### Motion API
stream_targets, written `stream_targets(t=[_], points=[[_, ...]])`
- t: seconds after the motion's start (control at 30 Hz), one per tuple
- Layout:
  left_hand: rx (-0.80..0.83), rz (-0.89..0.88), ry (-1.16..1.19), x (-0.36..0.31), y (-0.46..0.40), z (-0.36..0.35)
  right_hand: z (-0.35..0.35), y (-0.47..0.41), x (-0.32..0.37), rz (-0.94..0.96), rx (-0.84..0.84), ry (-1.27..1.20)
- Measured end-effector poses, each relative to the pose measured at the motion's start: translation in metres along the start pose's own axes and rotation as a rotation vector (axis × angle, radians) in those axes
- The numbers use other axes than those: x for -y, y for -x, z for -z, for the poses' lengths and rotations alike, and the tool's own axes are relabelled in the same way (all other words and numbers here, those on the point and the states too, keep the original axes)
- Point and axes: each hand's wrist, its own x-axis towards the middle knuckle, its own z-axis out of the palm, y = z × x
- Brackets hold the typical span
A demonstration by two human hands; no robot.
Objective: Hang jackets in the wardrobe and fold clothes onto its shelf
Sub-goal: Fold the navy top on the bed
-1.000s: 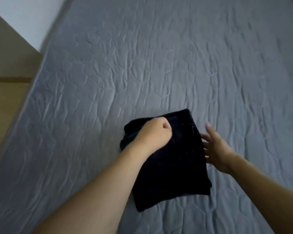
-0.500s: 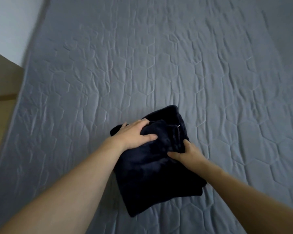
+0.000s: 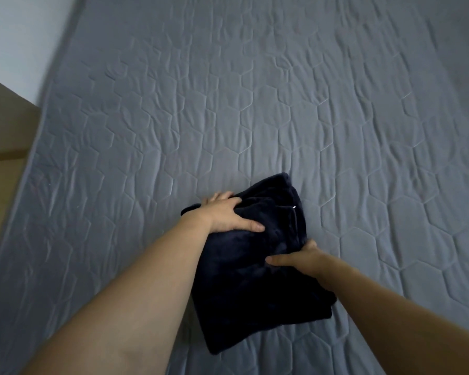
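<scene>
Grey quilted bed, folded dark garment lying near its front edge

One folded dark garment, one mattress, two hands.

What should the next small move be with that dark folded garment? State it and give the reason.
Probably lift it off the bed. The dark folded garment already lies compact on the grey quilted bed, and the left hand and right hand grip its far end and right edge.

Grey quilted mattress, pale wall, wooden floor.
</scene>
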Motion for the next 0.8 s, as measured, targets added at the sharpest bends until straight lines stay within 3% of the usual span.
stream_targets(t=[0.07, 0.17, 0.23, 0.37, 0.43, 0.5, 0.57, 0.6, 0.67, 0.8], points=[[0.065, 0.046, 0.202, 0.009, -0.003, -0.003, -0.002, -0.002, -0.002, -0.004, -0.05, 0.022], [0.071, 0.091, 0.264, 0.015, -0.003, -0.006, -0.013, 0.003, -0.012, 0.006, -0.215, 0.212], [0.141, 0.133, 0.305, 0.018, 0.002, -0.003, -0.02, 0.013, -0.019, 0.081, -0.339, 0.207], [0.301, 0.261, 0.454, 0.03, 0.023, -0.009, -0.038, 0.038, -0.041, 0.361, -0.944, -0.038], [0.228, 0.275, 0.531, 0.041, 0.033, -0.028, -0.057, 0.048, -0.06, 0.244, -1.064, -0.236], [0.168, 0.245, 0.628, 0.051, 0.042, -0.049, -0.075, 0.052, -0.073, 0.067, -0.796, -0.57], [0.129, 0.207, 0.747, 0.058, 0.048, -0.066, -0.084, 0.052, -0.081, 0.075, -0.437, -0.899], [0.096, 0.201, 0.807, 0.059, 0.05, -0.073, -0.081, 0.05, -0.083, 0.086, -0.334, -0.957], [0.062, 0.2, 0.902, 0.062, 0.057, -0.082, -0.072, 0.047, -0.086, 0.111, -0.175, -0.931], [0.146, 0.167, 1.052, 0.068, 0.095, -0.084, -0.056, 0.071, -0.075, 0.113, 0.067, -0.755]])
